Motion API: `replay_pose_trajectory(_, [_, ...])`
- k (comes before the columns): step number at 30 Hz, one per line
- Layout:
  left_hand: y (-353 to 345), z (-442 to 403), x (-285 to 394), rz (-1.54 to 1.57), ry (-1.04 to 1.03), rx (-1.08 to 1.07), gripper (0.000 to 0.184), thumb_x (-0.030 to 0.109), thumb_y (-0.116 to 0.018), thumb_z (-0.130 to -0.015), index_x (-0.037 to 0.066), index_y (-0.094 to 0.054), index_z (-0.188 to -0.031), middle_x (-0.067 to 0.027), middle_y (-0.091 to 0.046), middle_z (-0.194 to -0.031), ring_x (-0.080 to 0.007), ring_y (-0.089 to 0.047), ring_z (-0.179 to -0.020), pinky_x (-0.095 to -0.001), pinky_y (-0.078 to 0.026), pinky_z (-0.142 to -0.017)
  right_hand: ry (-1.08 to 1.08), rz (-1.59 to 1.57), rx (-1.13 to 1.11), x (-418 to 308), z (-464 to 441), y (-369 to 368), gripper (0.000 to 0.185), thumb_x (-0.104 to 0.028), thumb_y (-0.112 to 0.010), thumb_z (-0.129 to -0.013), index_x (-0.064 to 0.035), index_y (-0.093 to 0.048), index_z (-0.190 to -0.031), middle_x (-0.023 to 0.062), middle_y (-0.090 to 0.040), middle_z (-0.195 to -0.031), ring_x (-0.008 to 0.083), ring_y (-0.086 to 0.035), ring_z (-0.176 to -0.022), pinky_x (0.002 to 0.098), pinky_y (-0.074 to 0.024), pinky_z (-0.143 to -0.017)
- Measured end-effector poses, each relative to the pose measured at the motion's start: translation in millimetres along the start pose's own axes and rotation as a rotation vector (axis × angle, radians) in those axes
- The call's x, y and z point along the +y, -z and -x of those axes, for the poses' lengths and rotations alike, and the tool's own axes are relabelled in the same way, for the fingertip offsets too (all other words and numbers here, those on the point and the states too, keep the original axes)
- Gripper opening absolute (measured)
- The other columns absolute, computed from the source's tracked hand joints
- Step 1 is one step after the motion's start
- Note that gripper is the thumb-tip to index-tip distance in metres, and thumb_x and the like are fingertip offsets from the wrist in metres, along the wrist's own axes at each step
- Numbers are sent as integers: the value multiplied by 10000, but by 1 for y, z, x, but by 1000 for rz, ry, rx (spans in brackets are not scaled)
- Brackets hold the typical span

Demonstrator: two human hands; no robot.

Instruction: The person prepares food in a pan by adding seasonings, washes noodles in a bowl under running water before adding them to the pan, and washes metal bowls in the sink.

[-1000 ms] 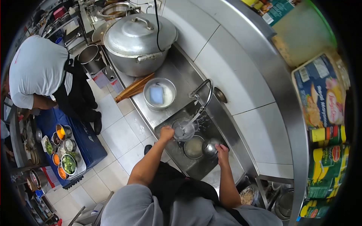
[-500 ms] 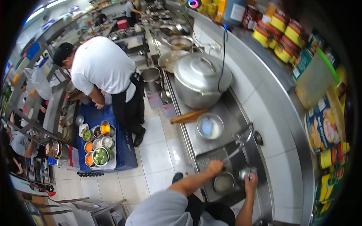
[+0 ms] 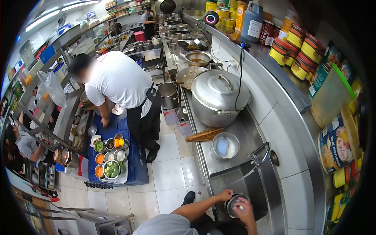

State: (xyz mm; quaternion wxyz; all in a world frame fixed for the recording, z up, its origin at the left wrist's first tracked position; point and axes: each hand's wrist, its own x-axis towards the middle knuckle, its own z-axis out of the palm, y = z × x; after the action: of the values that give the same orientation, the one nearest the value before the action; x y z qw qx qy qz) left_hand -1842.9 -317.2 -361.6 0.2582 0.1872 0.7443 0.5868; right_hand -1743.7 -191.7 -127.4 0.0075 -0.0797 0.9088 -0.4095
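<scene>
A round metal pot (image 3: 228,212) is at the near end of the sink. At its left rim my left hand (image 3: 225,195) is closed, gripping the edge. Over the pot's opening is my right hand (image 3: 246,211), fingers bent around a shiny metal piece whose kind I cannot make out. My fingers and that piece hide much of the pot's inside. Beyond my hands, the curved faucet (image 3: 267,150) has a pale stream slanting down and left from its spout into the sink (image 3: 250,188).
A clear-sided bowl (image 3: 235,150) with a blue sponge (image 3: 222,147) stands beyond the sink, beside a bundle of thin sticks (image 3: 205,135). Behind is a large lidded pot (image 3: 215,103). A co-worker (image 3: 121,78) bends over a blue chest (image 3: 137,168) holding several ingredient containers.
My left hand has moved from near the faucet stream to the pot's rim. My right hand has shifted left and nearer, bringing the metal piece over the pot. The camera view has tilted up.
</scene>
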Motion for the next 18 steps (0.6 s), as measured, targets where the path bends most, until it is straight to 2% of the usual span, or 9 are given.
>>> replay_pose_trajectory(4, [26, -2, 6, 352, 171, -37, 53, 134, -512, -755, 85, -532, -759, -17, -553, -658, -158, -486, -637, -350, -391, -538, -219, 226, 425, 3, -38, 17, 311, -83, -746, -712, -47, -672, -1012, 205, -627, -1124, 373, -593, -1090, 446, -469, -933])
replay_pose_trajectory(5, [32, -3, 6, 330, 161, -45, 120, 235, -570, -853, 120, -537, -843, 1, -533, -722, -130, -494, -653, -318, -430, -556, -219, 220, 427, 18, -43, 17, 311, -83, -746, -712, -47, -672, -1012, 205, -627, -1124, 373, -593, -1090, 446, -469, -933])
replay_pose_trajectory(7, [68, 21, 89, 589, 316, -31, 206, 327, -587, -889, 136, -521, -927, -7, -544, -809, -140, -523, -696, -328, -467, -583, -759, -363, 45, 57, -52, 14, 397, -25, -714, -696, -31, -641, -1087, 207, -644, -1092, 392, -606, -1052, 455, -478, -926])
replay_pose_trajectory(8, [81, 29, 122, 856, 466, -17, 298, 419, -603, -925, 151, -505, -1012, -15, -555, -896, -150, -552, -739, -338, -504, -611, -750, -362, 45, 89, -57, 7, 397, -25, -714, -696, -31, -641, -1087, 207, -644, -1092, 392, -606, -1052, 455, -478, -926])
replay_pose_trajectory(9, [77, 18, 84, 1115, 471, -78, 531, 506, -639, -907, 176, -448, -1275, -36, -555, -1168, -176, -562, -993, -396, -520, -729, -648, -209, 51, 124, -60, -3, 415, -52, -688, -718, -55, -632, -1129, 211, -660, -1068, 402, -623, -1027, 458, -486, -912])
replay_pose_trajectory(10, [75, 18, 87, 1115, 464, -75, 531, 506, -639, -907, 176, -448, -1275, -36, -555, -1168, -176, -562, -993, -396, -520, -729, -547, -58, 58, 142, -63, -7, 434, -79, -663, -740, -80, -623, -1172, 215, -676, -1044, 412, -640, -1003, 461, -494, -899])
replay_pose_trajectory(13, [54, 19, 59, 427, 198, 148, 724, 431, -685, -889, 211, -311, -1469, -67, -552, -1227, -196, -565, -1029, -480, -514, -770, -526, 474, -91, 49, -113, -3, 387, -157, -628, -809, -79, -631, -1188, 205, -687, -1062, 388, -653, -1022, 415, -501, -872])
replay_pose_trajectory(16, [11, -11, -17, 628, 322, 323, 673, 316, -683, -867, 226, -368, -1455, -82, -614, -1150, -221, -627, -903, -371, -541, -631, -423, 521, -161, 23, -157, -10, 318, -250, -609, -879, -78, -668, -1140, 203, -687, -1083, 340, -666, -1023, 376, -503, -872])
replay_pose_trajectory(18, [16, -5, 10, 920, 572, 212, 451, 279, -658, -886, 145, -549, -1303, -80, -665, -1008, -187, -640, -798, -315, -542, -600, -304, -21, -189, 32, -178, -13, 377, -326, -604, -919, -45, -663, -1163, 111, -710, -1052, 213, -664, -973, 319, -501, -890])
